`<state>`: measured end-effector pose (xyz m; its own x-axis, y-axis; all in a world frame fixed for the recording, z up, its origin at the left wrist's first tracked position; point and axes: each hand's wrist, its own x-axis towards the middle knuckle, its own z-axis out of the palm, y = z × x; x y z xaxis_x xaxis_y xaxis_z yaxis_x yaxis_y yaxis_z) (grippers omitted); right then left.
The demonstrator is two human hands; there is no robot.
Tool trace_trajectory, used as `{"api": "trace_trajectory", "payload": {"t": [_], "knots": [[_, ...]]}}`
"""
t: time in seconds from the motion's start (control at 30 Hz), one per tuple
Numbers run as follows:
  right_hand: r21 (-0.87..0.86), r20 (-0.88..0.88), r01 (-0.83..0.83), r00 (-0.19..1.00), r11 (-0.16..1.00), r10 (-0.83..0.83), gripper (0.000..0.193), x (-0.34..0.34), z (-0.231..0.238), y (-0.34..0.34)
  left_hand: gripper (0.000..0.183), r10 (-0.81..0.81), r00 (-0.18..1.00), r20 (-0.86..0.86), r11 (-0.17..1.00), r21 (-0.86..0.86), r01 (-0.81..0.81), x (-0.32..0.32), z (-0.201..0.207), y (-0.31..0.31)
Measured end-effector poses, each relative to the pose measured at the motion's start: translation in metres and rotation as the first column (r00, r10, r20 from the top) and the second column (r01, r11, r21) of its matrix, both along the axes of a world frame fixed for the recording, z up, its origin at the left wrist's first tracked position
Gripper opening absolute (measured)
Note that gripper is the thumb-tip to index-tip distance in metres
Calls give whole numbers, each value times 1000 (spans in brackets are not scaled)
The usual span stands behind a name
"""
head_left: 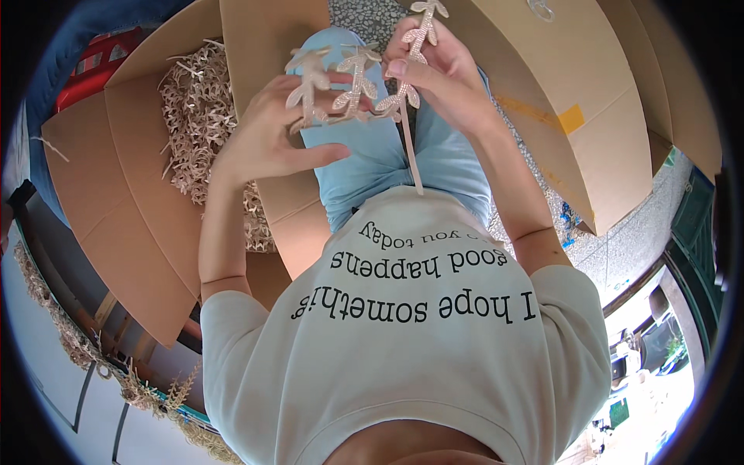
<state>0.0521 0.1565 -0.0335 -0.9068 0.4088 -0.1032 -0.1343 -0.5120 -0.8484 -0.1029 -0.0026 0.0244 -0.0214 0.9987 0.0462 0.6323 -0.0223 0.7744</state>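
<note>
A pale pink, glittery leaf-shaped trim (357, 84) lies in loops around the spread fingers of my left hand (267, 124). The thumb of that hand points away from the loops, toward the middle. My right hand (446, 77) pinches the same trim between thumb and fingers, and a leafy length rises past its fingertips. From below the right-hand pinch, a plain narrow tail (411, 155) hangs down to my shirt. Both hands are above my light blue trousers (360, 167). The fingertips of the left hand are partly hidden by the loops.
Left of my legs, an open cardboard box (128, 209) holds a heap of similar leafy strips (198, 116). Another large cardboard box (558, 70) stands on the right, with yellow tape (571, 118). A red plastic item (97, 66) sits at the far left. Speckled floor (368, 17) shows between the boxes.
</note>
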Motion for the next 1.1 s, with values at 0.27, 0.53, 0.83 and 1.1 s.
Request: {"api": "trace_trajectory", "payload": {"t": [0.27, 0.53, 0.83, 1.1], "knots": [[147, -155, -10, 987, 989, 33, 35, -11, 11, 1, 21, 201, 933, 299, 971, -186, -149, 20, -20, 9], [384, -140, 129, 987, 914, -81, 10, 0, 34, 28, 17, 287, 956, 68, 958, -43, -284, 23, -25, 4], [446, 82, 50, 992, 894, -96, 13, -4, 41, 33, 19, 208, 965, -160, 968, 178, -179, 26, -15, 6], [386, 225, -121, 974, 915, 34, 20, -7, 34, 34, 17, 164, 965, -204, 970, 214, -120, 25, -5, 4]]}}
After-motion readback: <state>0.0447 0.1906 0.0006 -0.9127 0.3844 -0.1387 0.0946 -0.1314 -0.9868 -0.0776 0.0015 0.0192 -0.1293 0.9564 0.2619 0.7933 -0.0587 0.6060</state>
